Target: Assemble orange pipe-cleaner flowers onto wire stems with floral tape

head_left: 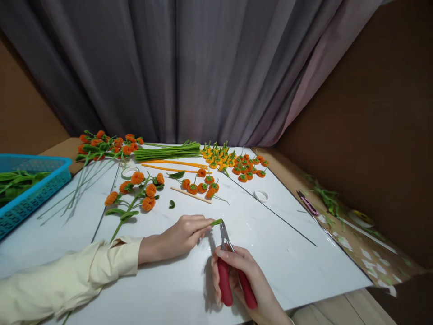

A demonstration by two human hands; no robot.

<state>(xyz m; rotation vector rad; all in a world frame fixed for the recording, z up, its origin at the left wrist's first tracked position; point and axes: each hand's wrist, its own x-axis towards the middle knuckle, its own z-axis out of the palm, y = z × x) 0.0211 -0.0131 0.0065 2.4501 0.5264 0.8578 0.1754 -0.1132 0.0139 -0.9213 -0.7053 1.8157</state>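
Note:
Low over the middle of the white board, my left hand [187, 234] pinches a short green pipe cleaner piece [217, 222] between thumb and fingertips. My right hand [248, 271] is wrapped round red-handled pliers or cutters [223, 271]. Their metal jaws meet the tip of the green piece; I cannot tell whether they are closed on it. Left of my left hand lies a green stem with leaves and several orange pompom-like flowers [138, 177]. A small curled green piece [172, 204] and a thin wooden stick [191, 195] lie just beyond my hands.
Green pipe cleaners [167, 152], yellow flower parts [218, 155], orange flower heads [248, 167] and finished sprays [104, 144] line the back. A blue basket [62, 168] stands left. Tape rolls [260, 195], pink-handled scissors [308, 204] and scraps [372, 262] lie right.

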